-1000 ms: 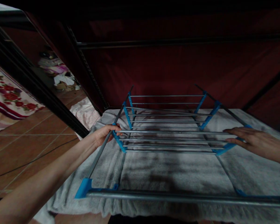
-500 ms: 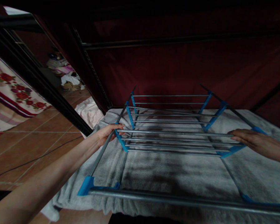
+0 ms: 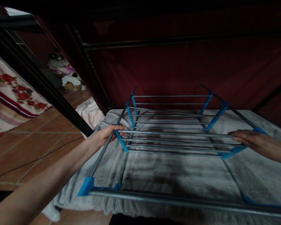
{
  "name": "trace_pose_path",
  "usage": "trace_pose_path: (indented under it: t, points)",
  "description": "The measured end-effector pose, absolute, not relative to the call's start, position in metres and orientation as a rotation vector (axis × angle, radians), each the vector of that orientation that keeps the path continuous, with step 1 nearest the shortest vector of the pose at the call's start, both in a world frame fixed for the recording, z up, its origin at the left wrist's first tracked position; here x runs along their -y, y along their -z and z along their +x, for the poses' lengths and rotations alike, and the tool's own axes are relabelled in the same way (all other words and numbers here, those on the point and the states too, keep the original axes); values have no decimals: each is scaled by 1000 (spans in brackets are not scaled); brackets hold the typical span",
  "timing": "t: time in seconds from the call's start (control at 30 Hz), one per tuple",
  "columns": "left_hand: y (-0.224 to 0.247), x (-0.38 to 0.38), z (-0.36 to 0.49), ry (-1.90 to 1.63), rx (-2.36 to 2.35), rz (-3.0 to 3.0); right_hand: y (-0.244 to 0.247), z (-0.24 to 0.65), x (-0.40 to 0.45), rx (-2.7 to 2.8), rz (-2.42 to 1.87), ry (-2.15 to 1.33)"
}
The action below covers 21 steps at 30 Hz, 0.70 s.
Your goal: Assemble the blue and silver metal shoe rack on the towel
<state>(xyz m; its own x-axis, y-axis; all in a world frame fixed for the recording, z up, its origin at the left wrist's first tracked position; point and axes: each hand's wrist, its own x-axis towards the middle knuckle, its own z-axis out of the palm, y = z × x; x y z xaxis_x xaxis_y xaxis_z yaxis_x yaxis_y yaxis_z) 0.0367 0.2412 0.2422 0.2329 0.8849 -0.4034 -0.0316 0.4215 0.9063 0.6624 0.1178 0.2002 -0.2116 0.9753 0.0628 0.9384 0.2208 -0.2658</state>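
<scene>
A drying rack point(image 3: 175, 133) of grey metal bars with blue plastic joints lies on a grey blanket point(image 3: 168, 173). My left hand point(image 3: 111, 132) grips its left side, thumb over the tube and fingers curled round beside a blue joint point(image 3: 121, 141). Across from it, my right hand point(image 3: 255, 142) holds the right end of the same level, fingers together over the end of a rung; part of the joint there is hidden under the hand. Toward me runs the rack's thick front tube point(image 3: 166, 200), with a blue corner piece point(image 3: 86, 186) at its left end.
Dark metal posts point(image 3: 58, 84) rise at the left, and a dark red cloth point(image 3: 178, 68) hangs behind the rack. On the tiled floor point(image 3: 46, 137) lie a black cable point(image 3: 37, 158) and a heap of cloths point(image 3: 63, 68). A flowered cloth point(image 3: 18, 90) hangs far left.
</scene>
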Motion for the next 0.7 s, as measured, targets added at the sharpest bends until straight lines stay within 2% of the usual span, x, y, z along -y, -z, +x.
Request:
trace_pose_path:
  t: [0.53, 0.7]
  points:
    - [-242, -239, 40, -750, -1206, 1085, -196, 665, -119, 2281, -1817, -246]
    - [-242, -240, 39, -732, -1205, 1105, -191, 670, -121, 2294, -1783, -146]
